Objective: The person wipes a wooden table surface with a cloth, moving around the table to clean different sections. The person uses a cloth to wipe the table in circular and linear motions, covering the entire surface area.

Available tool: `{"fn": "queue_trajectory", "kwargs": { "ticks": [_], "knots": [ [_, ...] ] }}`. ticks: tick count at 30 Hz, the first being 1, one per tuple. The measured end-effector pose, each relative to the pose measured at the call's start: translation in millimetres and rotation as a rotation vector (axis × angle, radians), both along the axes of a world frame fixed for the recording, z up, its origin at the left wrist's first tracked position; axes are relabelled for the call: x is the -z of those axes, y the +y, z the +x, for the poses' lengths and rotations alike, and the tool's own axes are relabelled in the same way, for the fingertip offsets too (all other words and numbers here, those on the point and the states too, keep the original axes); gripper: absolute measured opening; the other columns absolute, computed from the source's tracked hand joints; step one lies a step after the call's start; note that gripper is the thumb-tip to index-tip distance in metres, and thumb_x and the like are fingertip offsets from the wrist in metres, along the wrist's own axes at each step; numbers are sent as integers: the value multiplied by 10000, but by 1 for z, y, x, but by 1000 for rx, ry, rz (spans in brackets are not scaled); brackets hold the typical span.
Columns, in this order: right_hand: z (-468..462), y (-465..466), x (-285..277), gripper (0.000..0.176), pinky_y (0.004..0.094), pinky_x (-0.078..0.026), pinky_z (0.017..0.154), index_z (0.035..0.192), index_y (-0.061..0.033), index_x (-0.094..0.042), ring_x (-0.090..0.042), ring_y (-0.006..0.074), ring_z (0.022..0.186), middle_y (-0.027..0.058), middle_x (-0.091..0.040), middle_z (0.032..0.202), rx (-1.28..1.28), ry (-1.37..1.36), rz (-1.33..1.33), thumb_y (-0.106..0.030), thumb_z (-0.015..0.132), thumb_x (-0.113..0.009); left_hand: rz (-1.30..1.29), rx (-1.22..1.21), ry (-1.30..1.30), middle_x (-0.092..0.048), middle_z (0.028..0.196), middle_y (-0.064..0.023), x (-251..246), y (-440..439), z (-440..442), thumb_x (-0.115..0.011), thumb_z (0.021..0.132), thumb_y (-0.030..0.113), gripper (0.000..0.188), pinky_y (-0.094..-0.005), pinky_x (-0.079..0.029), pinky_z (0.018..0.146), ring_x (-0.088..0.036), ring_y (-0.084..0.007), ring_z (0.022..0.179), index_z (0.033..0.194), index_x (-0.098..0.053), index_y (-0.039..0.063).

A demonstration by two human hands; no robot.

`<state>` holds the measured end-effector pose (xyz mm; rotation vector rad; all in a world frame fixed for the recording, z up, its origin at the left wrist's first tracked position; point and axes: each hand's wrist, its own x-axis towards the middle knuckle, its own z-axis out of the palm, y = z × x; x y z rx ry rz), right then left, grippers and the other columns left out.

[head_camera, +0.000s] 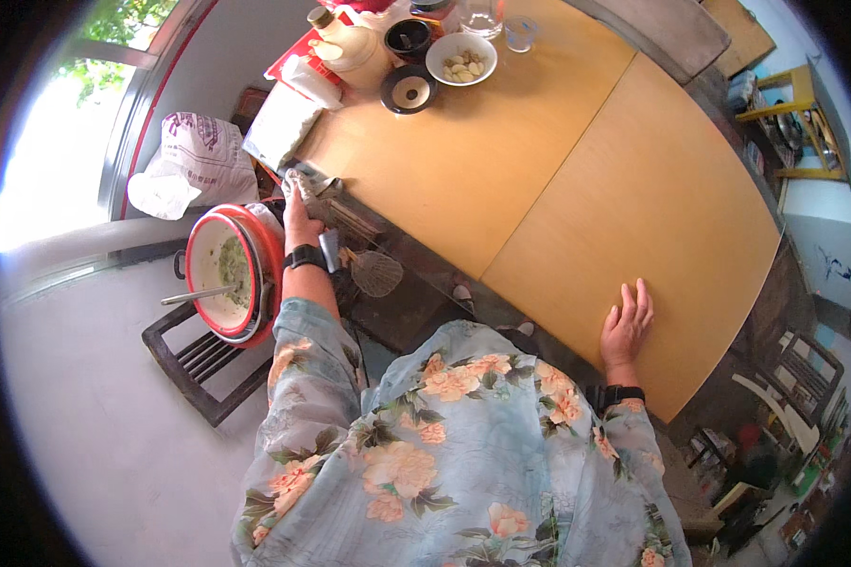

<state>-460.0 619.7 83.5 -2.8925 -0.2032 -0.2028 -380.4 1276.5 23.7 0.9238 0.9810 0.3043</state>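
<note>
My left hand (301, 225) reaches to the left corner of the wooden table (539, 177) and grips a crumpled greyish cloth (316, 201) at the edge. Part of the cloth is hidden behind my fingers. On the right, my right hand (625, 330) rests palm down near the table's front edge, holding nothing. A folded white packet or cloth (284, 131) lies on the table's corner just beyond my left hand. Below that hand, a wire skimmer (376, 273) shows beside the table's edge.
A red-rimmed basin (202, 255) with green food remains and a spoon (197, 295) sits on a dark chair (206, 393), left. Garlic fills a white bowl (436, 64) near a black bowl (385, 99), a plastic jug (358, 53) and a glass cup (520, 34). A printed sack (216, 159) stands by the window.
</note>
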Motion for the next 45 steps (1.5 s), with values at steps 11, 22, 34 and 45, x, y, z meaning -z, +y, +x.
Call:
{"fn": "queue_trajectory", "kwargs": {
  "ticks": [11,22,34,45],
  "knots": [
    [-1,-4,5,518,510,-278,1096,1364,-95,-449,-343,368,1342,144,-345,1511,-22,7,-21,-106,861,-573,-332,226,-91,-706,1054,-95,21,-43,-47,-635,899,412,354,-487,-541,846,-674,-312,949,1113,-672,132],
    [-2,-8,7,523,513,-315,1065,1380,-117,-423,-365,377,1323,153,-346,1504,-53,-12,-38,-154,882,-577,-528,68,-296,-686,1081,-98,-11,-187,-87,-629,933,284,280,-438,-565,822,-672,-296,958,1138,-627,93],
    [-5,-14,6,510,517,-335,1053,1378,-117,-436,-365,377,1324,157,-352,1494,-85,-35,-1,-180,892,-580,-461,125,-165,-670,1149,-100,-13,-304,-132,-591,959,336,392,-452,-551,874,-665,-286,1015,1253,-568,78],
    [-8,-21,10,494,521,-338,1052,1358,-122,-458,-362,374,1329,150,-359,1490,-156,-79,50,-183,887,-594,-585,686,-42,-642,1159,-87,-47,-417,-191,-691,900,261,465,-387,-561,839,-656,-220,990,1286,-527,61]
  ]
}}
